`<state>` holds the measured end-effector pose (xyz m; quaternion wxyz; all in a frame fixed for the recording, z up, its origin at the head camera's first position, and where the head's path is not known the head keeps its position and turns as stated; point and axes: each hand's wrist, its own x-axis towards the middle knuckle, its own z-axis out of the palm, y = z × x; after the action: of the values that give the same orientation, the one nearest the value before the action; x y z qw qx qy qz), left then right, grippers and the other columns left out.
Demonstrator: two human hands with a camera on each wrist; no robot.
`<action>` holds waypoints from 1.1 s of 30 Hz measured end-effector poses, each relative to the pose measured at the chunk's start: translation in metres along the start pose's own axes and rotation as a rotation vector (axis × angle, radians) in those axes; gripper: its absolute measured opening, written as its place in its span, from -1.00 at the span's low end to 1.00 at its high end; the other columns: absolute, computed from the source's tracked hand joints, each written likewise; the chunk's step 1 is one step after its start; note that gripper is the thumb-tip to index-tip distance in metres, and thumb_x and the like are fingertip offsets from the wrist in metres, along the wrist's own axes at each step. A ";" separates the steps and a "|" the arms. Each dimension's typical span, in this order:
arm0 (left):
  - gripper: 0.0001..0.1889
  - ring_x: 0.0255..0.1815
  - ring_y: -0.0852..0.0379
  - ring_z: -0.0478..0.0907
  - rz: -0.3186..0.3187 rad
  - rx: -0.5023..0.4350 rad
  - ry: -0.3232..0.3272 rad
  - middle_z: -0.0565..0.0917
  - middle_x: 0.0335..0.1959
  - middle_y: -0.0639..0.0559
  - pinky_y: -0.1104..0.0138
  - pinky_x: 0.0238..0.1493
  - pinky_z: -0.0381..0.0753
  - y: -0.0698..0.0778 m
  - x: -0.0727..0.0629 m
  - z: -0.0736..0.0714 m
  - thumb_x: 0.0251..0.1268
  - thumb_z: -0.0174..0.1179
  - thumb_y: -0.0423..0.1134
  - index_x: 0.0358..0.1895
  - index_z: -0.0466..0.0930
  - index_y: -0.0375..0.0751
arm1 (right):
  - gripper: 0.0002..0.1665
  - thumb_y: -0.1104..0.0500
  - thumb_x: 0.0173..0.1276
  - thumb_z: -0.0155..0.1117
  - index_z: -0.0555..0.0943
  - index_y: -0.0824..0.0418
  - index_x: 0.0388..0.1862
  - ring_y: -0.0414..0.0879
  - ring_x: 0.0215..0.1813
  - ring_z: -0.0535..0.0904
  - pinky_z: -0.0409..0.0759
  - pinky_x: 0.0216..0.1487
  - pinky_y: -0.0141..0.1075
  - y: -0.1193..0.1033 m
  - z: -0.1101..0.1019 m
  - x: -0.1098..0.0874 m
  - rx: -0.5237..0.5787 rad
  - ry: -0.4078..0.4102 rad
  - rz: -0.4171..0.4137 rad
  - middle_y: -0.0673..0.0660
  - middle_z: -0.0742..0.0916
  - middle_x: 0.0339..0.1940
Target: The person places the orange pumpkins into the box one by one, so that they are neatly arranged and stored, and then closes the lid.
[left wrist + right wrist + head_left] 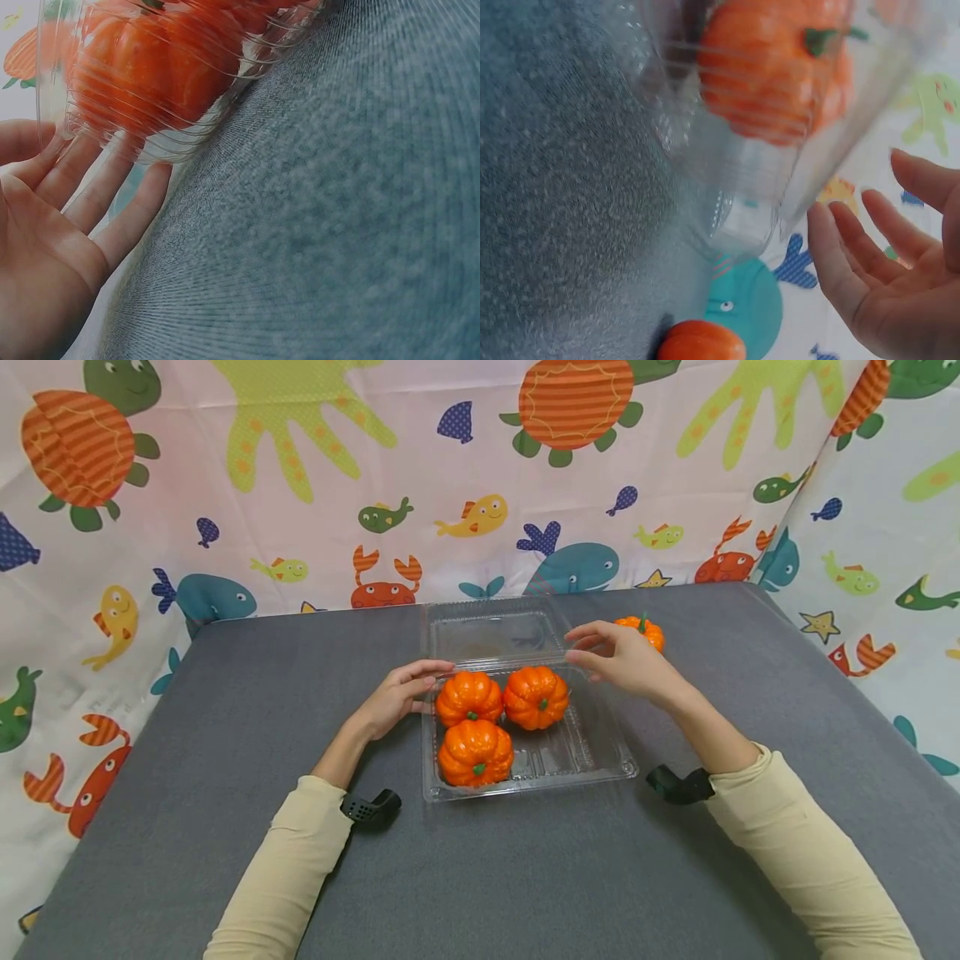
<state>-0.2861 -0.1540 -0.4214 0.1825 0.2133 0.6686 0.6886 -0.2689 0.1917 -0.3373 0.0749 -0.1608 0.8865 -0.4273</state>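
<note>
A clear plastic clamshell container (592, 752) sits on the table with its lid (487, 631) folded back behind it. Inside are three small orange pumpkins: one at the back left (469, 697), one at the back right (536, 697) and one at the front left (476, 753). My left hand (393, 697) is at the container's left side, its extended fingertips against the clear wall in the left wrist view. Near the hinge on the right, my right hand (618, 658) hovers with loosely bent fingers and nothing between them. The right wrist view shows those fingers beside the container's edge.
Behind the right hand, a fourth pumpkin (643, 632) stands on the grey table (480, 877), partly hidden by that hand. A curtain (420, 468) printed with sea animals rises along the table's back and sides. Dark wrist mounts (678, 785) sit at both cuffs.
</note>
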 end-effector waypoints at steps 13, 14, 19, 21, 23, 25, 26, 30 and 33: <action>-0.54 0.16 0.10 0.41 -0.014 -0.009 0.010 0.28 0.35 -0.30 0.21 -0.07 0.57 0.001 -0.001 0.000 0.47 -0.14 -0.31 0.32 0.23 -0.52 | -0.34 -0.19 0.35 0.11 0.39 0.21 0.24 0.05 0.08 0.49 0.60 -0.17 -0.37 0.021 -0.031 0.004 0.556 0.226 0.208 0.17 0.53 0.02; -0.54 0.16 0.10 0.41 -0.012 -0.007 0.010 0.28 0.35 -0.30 0.20 -0.07 0.57 0.001 -0.001 0.000 0.47 -0.14 -0.31 0.32 0.23 -0.52 | -0.37 -0.18 0.34 0.14 0.40 0.19 0.21 0.03 0.06 0.50 0.60 -0.17 -0.38 0.023 -0.033 0.004 0.599 0.246 0.221 0.15 0.54 0.01; -0.54 0.16 0.08 0.41 -0.004 0.001 0.004 0.30 0.34 -0.30 0.20 -0.07 0.57 0.001 -0.001 0.000 0.47 -0.14 -0.30 0.32 0.24 -0.51 | -0.48 -0.16 0.28 0.22 0.45 0.11 0.08 -0.05 -0.05 0.52 0.60 -0.19 -0.38 0.030 -0.041 0.003 0.785 0.361 0.256 0.13 0.55 -0.04; -0.55 0.16 0.07 0.41 0.000 0.005 0.000 0.30 0.34 -0.30 0.19 -0.07 0.57 0.001 -0.001 0.000 0.47 -0.14 -0.30 0.32 0.24 -0.51 | -0.49 -0.16 0.27 0.23 0.46 0.11 0.05 -0.04 -0.06 0.50 0.58 -0.19 -0.39 0.033 -0.043 0.003 0.830 0.404 0.257 0.12 0.55 -0.05; -0.55 0.16 0.06 0.41 0.003 0.009 -0.005 0.30 0.34 -0.30 0.18 -0.06 0.57 0.001 0.000 -0.001 0.47 -0.13 -0.30 0.31 0.25 -0.50 | -0.49 -0.17 0.26 0.24 0.46 0.10 0.04 -0.02 -0.05 0.47 0.56 -0.21 -0.40 0.037 -0.045 0.003 0.866 0.448 0.261 0.11 0.53 -0.06; -0.55 0.16 0.04 0.41 0.005 0.011 -0.007 0.31 0.33 -0.29 0.17 -0.05 0.57 0.000 0.000 -0.001 0.47 -0.13 -0.29 0.31 0.26 -0.50 | -0.50 -0.16 0.25 0.25 0.46 0.09 0.03 -0.02 -0.03 0.44 0.53 -0.22 -0.40 0.041 -0.046 0.003 0.899 0.483 0.266 0.10 0.52 -0.06; -0.55 0.16 0.04 0.41 0.005 0.011 -0.007 0.31 0.33 -0.29 0.17 -0.05 0.57 0.000 0.000 -0.001 0.47 -0.13 -0.29 0.31 0.26 -0.50 | -0.50 -0.16 0.23 0.27 0.47 0.08 0.02 -0.02 -0.02 0.44 0.53 -0.23 -0.40 0.044 -0.047 0.004 0.915 0.499 0.273 0.10 0.51 -0.06; -0.55 0.16 0.02 0.41 0.003 0.012 -0.005 0.32 0.33 -0.29 0.15 -0.04 0.57 0.001 0.000 -0.001 0.47 -0.12 -0.30 0.31 0.26 -0.49 | -0.53 -0.12 0.23 0.30 0.46 0.08 0.01 -0.05 -0.04 0.44 0.51 -0.21 -0.37 0.054 -0.050 0.005 0.963 0.539 0.286 0.07 0.52 -0.09; -0.55 0.16 0.03 0.41 0.000 0.011 0.002 0.31 0.33 -0.29 0.17 -0.04 0.57 0.001 -0.001 -0.001 0.47 -0.13 -0.30 0.31 0.26 -0.50 | -0.48 -0.10 0.20 0.35 0.44 0.09 0.03 -0.04 -0.04 0.44 0.52 -0.18 -0.37 0.061 -0.053 0.006 0.981 0.553 0.292 0.06 0.53 -0.10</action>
<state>-0.2861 -0.1554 -0.4204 0.1805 0.2137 0.6727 0.6850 -0.3022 0.2642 -0.3522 -0.0356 0.1340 0.5847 -0.7993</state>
